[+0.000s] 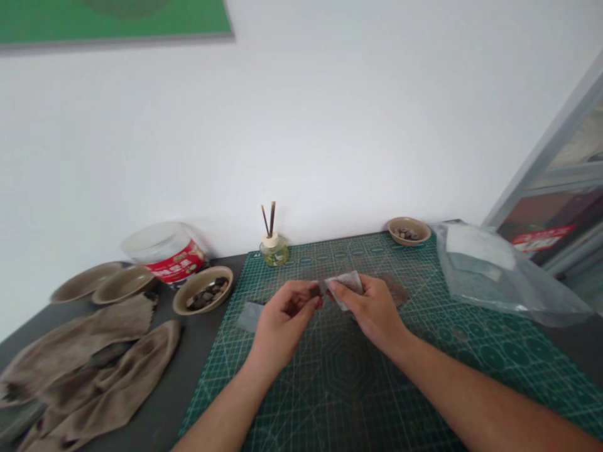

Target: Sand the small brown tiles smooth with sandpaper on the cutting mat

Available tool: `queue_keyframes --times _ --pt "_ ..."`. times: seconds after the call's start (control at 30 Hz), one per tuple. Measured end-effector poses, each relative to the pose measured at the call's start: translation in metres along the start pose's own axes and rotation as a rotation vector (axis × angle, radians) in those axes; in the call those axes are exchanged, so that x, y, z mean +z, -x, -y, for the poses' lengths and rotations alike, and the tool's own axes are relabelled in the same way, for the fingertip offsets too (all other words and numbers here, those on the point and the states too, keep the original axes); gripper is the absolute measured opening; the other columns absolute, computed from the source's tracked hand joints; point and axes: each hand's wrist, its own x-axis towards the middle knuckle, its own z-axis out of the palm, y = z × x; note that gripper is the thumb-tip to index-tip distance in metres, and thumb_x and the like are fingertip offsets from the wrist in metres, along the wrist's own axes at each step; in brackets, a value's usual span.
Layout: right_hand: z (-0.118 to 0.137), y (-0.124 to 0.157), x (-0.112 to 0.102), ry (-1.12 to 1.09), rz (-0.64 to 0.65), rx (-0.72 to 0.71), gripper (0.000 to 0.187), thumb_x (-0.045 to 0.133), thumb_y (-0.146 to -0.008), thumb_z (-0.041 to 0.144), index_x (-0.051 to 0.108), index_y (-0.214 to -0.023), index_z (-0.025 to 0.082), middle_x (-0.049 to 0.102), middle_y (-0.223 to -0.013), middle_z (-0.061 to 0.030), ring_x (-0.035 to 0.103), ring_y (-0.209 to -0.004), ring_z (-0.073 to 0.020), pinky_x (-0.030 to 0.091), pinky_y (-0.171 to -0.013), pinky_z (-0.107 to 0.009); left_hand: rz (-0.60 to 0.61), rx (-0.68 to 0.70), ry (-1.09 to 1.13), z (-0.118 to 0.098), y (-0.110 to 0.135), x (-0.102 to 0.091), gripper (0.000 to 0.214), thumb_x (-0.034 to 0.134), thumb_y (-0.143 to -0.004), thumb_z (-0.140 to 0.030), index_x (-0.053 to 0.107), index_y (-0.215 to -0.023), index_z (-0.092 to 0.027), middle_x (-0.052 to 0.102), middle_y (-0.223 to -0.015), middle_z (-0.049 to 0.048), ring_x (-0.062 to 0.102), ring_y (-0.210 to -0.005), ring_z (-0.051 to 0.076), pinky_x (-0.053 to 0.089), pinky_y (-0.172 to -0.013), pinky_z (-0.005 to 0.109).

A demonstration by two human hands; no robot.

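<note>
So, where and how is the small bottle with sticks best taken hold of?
Probably the small bottle is best gripped around its rounded body, coming from the front: the sticks rise from its top, hindering a grip from above, and the wall stands behind it.

A plain white wall [348,125] filled most of the background, standing behind a dark grey tabletop [193,351]. On its upper left hung a flat green panel [113,19] with a thin grey edge along the bottom, cut off by the top of the view. At the right, a pale grey frame [551,139] slanted across the view, with a crossbar [560,177]; blurred cream and dark red areas showed inside it. The light was soft and even across the wall.
</note>
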Motion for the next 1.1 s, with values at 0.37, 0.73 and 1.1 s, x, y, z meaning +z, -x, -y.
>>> queue_keyframes --times 0.37,0.73,1.1 --pt "0.000 0.012 0.006 0.356 0.114 -0.502 0.031 0.060 -0.087 0.020 0.069 -0.116 0.027 0.069 -0.119 -0.0038 0.064 -0.109 -0.0193 0.049 -0.098 -0.036 -0.012 -0.030 -0.272 -0.003 0.002 -0.002 0.008 0.065 -0.077 -0.024 0.062 -0.073 -0.018 0.062 -0.062 -0.0032 0.056 -0.057 0.011 0.044 -0.054 0.021" --pt "-0.001 0.011 0.004 0.491 0.130 -0.614 0.034 0.057 -0.089 0.018 0.065 -0.121 0.022 0.066 -0.124 -0.0046 0.061 -0.113 -0.0193 0.048 -0.100 -0.036 0.004 -0.040 -0.200 -0.002 0.004 -0.002 0.008 0.064 -0.078 -0.022 0.059 -0.075 -0.017 0.061 -0.063 -0.0030 0.055 -0.056 0.011 0.044 -0.054 0.020" --pt "-0.003 0.010 0.003 0.515 0.094 -0.570 0.033 0.057 -0.088 0.017 0.066 -0.120 0.023 0.068 -0.122 -0.0052 0.063 -0.112 -0.0199 0.049 -0.100 -0.037 0.007 -0.064 -0.129 -0.002 0.005 0.000 0.011 0.064 -0.081 -0.028 0.059 -0.080 -0.018 0.064 -0.064 -0.0018 0.060 -0.057 0.012 0.047 -0.054 0.022"
